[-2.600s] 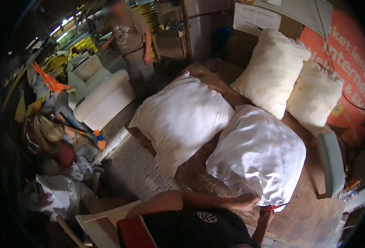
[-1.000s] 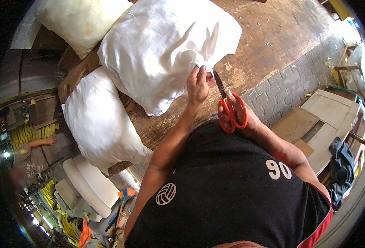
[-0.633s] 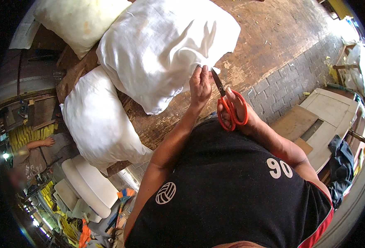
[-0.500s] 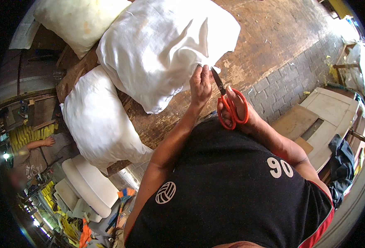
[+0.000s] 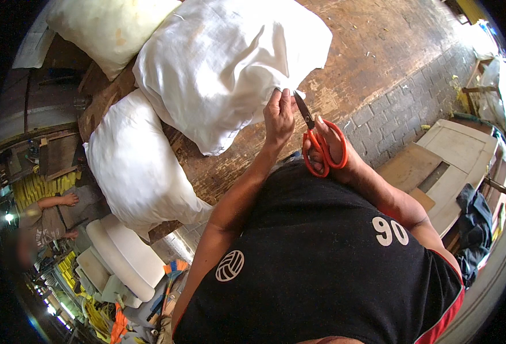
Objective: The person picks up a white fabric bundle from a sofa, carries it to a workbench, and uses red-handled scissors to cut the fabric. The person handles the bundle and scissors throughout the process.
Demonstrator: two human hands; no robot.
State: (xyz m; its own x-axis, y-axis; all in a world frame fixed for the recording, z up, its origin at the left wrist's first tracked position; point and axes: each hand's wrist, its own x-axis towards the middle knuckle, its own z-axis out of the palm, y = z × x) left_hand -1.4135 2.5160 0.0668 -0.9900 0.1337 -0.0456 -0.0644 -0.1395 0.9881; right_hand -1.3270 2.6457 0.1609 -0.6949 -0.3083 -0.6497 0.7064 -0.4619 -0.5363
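A large white pillow [image 5: 207, 69] with a wrinkled cloth cover lies on the worn wooden table [image 5: 356, 40]. My left hand [image 5: 279, 117] pinches the edge of its cover at the near right corner. In my right hand [image 5: 338, 152] is a pair of scissors [image 5: 316, 135] with red-orange handles, fingers through the loops. The dark blades point up and away, close together, with their tips at the cloth edge just right of my left fingertips. Whether the blades touch the cloth I cannot tell.
A second white pillow [image 5: 135, 163] lies nearer left, and a yellowish pillow [image 5: 112, 31] at the far left. Beyond the table's right edge, pale boards [image 5: 448, 155] lie by the paving [image 5: 388, 120]. At lower left are white cushion-like pieces [image 5: 121, 258] and another person's arm [image 5: 58, 200].
My hands and the scissors have stayed nearly in place, with the scissors shifted very slightly. At the left, the other person's arms have moved a little.
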